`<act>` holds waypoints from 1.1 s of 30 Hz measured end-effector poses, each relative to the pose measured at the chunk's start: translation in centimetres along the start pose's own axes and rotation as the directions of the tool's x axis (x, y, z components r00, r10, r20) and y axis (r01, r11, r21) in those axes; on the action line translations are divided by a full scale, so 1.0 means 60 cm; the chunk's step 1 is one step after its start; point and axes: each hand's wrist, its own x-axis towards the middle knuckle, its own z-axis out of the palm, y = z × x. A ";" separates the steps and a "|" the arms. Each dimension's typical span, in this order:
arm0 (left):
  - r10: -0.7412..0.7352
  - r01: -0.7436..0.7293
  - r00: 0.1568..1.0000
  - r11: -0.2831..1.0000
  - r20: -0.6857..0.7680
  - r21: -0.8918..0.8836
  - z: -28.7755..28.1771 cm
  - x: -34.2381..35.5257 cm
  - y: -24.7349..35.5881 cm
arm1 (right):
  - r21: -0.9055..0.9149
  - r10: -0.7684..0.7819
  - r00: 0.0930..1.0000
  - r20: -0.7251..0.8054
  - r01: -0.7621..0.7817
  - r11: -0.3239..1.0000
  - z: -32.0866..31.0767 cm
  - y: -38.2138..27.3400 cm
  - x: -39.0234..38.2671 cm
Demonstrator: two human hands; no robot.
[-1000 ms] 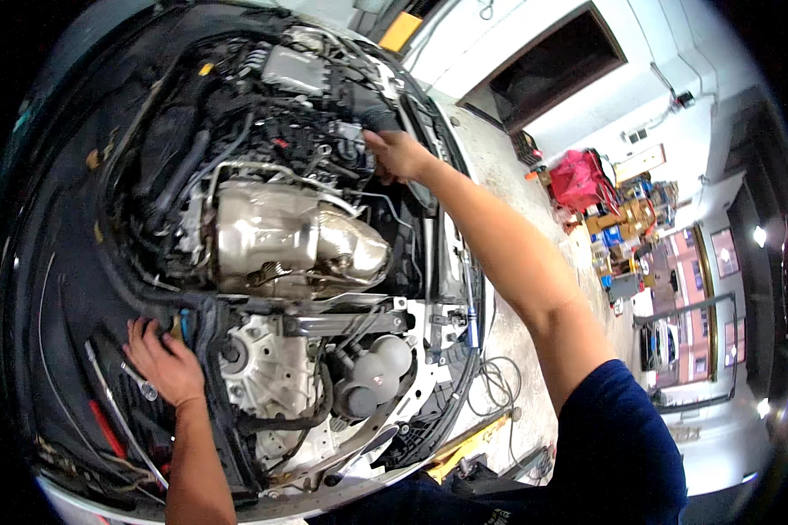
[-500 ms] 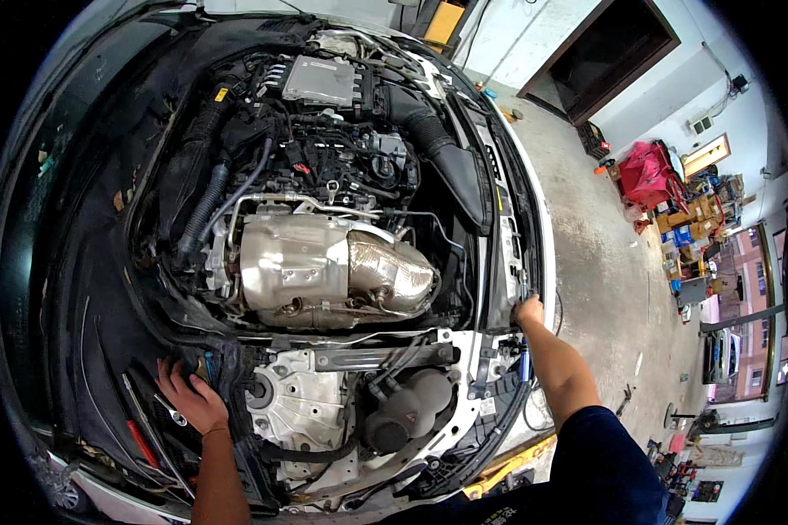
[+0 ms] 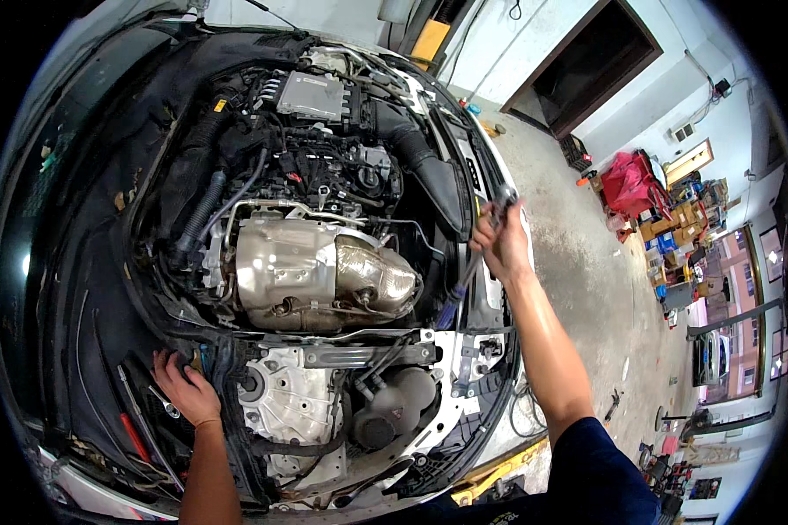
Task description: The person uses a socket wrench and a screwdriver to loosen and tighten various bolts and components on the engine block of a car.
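Observation:
My right hand [image 3: 504,241], closed, grips what looks like a ratchet wrench [image 3: 469,278] near its metal head, above the car's right front edge. Its blue handle slants down toward the shiny metal heat shield [image 3: 286,262]. My left hand [image 3: 186,392] lies flat with fingers spread on the black cowl, holding nothing. Just beside it is a chrome wrench [image 3: 165,404], partly behind the hand. A red-handled tool [image 3: 134,436] and a long metal bar [image 3: 149,424] lie farther left.
The engine [image 3: 324,166] fills the open bay, with a black air duct [image 3: 433,179] on its right. Near me are a white strut tower [image 3: 289,394] and a grey round-capped reservoir [image 3: 394,411]. Boxes [image 3: 674,223] and a red bag [image 3: 635,184] stand across the floor.
My right hand has risen from the car's right edge, with the blue-handled ratchet wrench now showing in it. The left hand stays on the cowl. The whole view has shifted slightly.

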 end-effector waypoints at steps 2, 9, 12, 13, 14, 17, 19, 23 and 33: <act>0.019 -0.019 1.000 1.000 -0.014 -0.003 -0.005 0.004 -0.003 | -0.132 0.145 0.987 0.067 -0.136 0.982 0.103 -0.050 0.018; 0.020 -0.020 1.000 1.000 -0.012 -0.019 -0.015 0.004 -0.001 | -0.545 0.396 0.850 0.347 -0.161 0.823 0.281 -0.014 0.069; 0.000 -0.001 1.000 1.000 -0.016 -0.021 -0.013 0.004 0.003 | -0.637 0.441 0.849 0.292 -0.171 0.752 0.283 0.007 0.099; 0.011 -0.012 1.000 1.000 -0.011 -0.021 -0.014 0.004 0.003 | -0.718 0.353 0.894 0.275 -0.053 0.694 0.286 0.016 0.110; 0.024 -0.024 1.000 1.000 -0.005 -0.020 -0.014 0.004 0.003 | -0.787 0.259 0.928 0.268 0.056 0.614 0.285 0.026 0.123; 0.018 -0.020 0.999 0.999 -0.040 -0.043 -0.012 0.004 0.002 | -0.933 0.140 0.939 0.313 0.277 0.230 0.283 0.042 0.158; 0.011 -0.012 0.999 0.999 -0.037 -0.042 -0.014 0.007 0.005 | -0.921 0.088 0.922 0.377 0.383 -0.066 0.296 0.045 0.159; 0.010 -0.011 1.000 0.999 -0.020 -0.041 -0.017 0.008 0.003 | -0.837 0.217 0.867 0.449 0.493 -0.239 0.332 0.032 0.162; 0.005 -0.008 0.999 0.998 -0.045 -0.057 -0.017 0.007 0.004 | -0.233 0.627 0.444 0.640 0.890 -0.392 0.398 0.011 0.228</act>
